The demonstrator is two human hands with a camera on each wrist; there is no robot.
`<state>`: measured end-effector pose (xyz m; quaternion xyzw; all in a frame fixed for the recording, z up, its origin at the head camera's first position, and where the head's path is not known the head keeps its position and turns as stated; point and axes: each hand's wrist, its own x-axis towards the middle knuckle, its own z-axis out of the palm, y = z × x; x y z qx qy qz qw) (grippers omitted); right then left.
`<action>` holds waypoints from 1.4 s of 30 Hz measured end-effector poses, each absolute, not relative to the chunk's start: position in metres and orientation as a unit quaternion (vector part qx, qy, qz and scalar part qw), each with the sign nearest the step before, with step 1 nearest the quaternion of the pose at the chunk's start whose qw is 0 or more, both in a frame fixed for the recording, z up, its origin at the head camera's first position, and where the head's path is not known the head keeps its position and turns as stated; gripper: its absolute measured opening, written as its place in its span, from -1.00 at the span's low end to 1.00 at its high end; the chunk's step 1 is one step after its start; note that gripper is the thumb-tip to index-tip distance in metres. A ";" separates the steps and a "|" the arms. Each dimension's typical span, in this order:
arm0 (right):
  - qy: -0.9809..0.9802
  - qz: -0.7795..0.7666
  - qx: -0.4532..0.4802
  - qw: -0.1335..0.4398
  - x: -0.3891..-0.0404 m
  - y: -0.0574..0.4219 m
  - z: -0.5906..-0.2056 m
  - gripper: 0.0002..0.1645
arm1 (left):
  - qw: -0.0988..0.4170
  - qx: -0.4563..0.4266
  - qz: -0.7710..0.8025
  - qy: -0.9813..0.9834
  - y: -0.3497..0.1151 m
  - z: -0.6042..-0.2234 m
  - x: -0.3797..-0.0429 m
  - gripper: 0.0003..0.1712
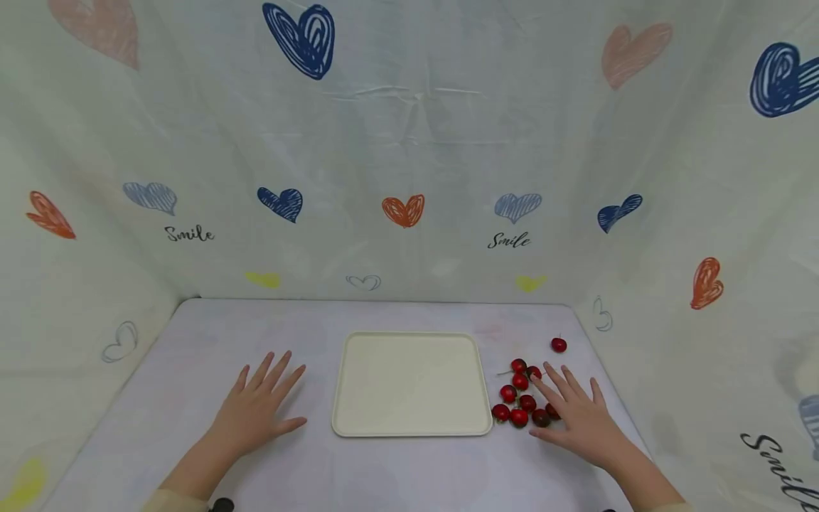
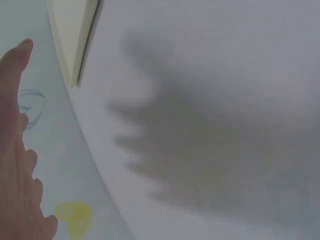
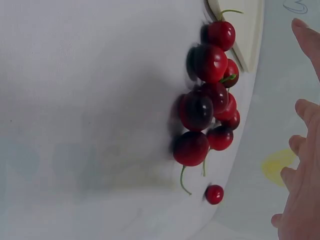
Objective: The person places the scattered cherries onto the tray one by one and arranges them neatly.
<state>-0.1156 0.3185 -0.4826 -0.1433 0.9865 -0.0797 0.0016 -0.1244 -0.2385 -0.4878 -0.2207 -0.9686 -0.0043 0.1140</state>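
Several dark red cherries (image 1: 519, 417), a few with green stems, lie in a loose group on the table right of a shallow cream tray (image 1: 412, 384). One single cherry (image 1: 559, 345) lies apart behind the group, also seen near the bottom of the right wrist view. My right hand (image 1: 576, 419) hovers over the right side of the group, fingers spread, and hides part of it. Left of the tray, my left hand (image 1: 256, 412) is held above the table with straight, spread fingers and nothing in it. Its shadow falls on the tabletop in the left wrist view.
The white table (image 1: 409, 469) carries the tray near its middle, and the tray's flat inside holds nothing. A pale curtain (image 1: 409, 142) printed with hearts and "Smile" hangs behind the table and along both sides.
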 end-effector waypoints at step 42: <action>0.945 -0.212 -0.244 0.051 -0.154 0.282 -0.515 -0.58 | -0.114 -0.217 -0.133 -0.960 -0.206 -0.533 -0.200 0.23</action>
